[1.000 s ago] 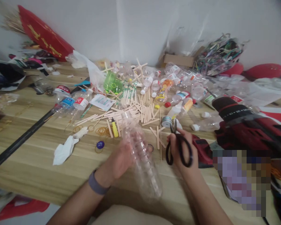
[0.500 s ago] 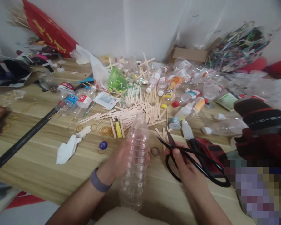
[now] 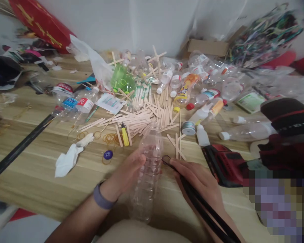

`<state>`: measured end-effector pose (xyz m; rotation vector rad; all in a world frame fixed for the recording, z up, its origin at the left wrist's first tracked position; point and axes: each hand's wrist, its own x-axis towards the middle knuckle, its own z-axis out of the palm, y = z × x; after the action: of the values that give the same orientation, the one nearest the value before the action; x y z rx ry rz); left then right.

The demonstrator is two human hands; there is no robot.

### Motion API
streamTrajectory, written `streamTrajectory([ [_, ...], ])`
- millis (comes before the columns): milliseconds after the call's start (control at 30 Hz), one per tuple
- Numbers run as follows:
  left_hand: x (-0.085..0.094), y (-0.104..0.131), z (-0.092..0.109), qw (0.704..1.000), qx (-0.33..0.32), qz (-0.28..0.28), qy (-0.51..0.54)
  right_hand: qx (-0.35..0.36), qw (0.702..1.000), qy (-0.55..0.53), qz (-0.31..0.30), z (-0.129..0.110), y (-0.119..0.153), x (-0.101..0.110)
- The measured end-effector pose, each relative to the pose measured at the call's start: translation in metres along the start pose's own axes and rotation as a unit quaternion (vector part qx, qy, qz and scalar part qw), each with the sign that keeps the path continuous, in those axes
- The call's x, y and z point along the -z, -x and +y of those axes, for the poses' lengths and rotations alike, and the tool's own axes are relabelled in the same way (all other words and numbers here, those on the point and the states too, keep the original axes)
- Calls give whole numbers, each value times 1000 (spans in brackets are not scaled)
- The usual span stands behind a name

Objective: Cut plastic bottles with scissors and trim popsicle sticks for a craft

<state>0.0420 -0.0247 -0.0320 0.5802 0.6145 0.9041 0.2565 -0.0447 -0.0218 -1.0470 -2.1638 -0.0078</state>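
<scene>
Our left hand point(image 3: 128, 172) is wrapped around a clear plastic bottle point(image 3: 148, 182), its thin wall moulded in glossy rings that catch the light. The bottle lies between our hands, with its rounded shoulder and narrow neck pointing away from us toward a heap of flat, pale wooden sticks point(image 3: 136, 119). Our right hand point(image 3: 199, 175) grasps black scissors point(image 3: 210, 206), whose long, smooth handles slant back along the wrist; the slim tip comes right beside the ribbed wall, and we cannot tell whether it touches. A smooth greyish-purple band point(image 3: 100, 197) circles our left wrist. Beneath us the surface point(image 3: 91, 189) shows a streaky wood grain. To the left of the bottle we see a yellow-handled screwdriver point(image 3: 125, 136), thin looped rubber bands point(image 3: 111, 138), a round blue cap point(image 3: 107, 155) and a crumpled white tissue point(image 3: 67, 162); to the right, beyond our knuckles, sits a squat, ridged spool point(image 3: 188, 128).
</scene>
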Motion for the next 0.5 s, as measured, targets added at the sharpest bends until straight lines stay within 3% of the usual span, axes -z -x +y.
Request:
streamTrajectory([
  [200, 0, 2, 3, 994, -24, 20, -106, 32, 999, 39, 2, -2, -5, 7],
  [500, -6, 4, 9, 991, -1, 24, -130, 62, 991, 101, -66, -6, -11, 19],
])
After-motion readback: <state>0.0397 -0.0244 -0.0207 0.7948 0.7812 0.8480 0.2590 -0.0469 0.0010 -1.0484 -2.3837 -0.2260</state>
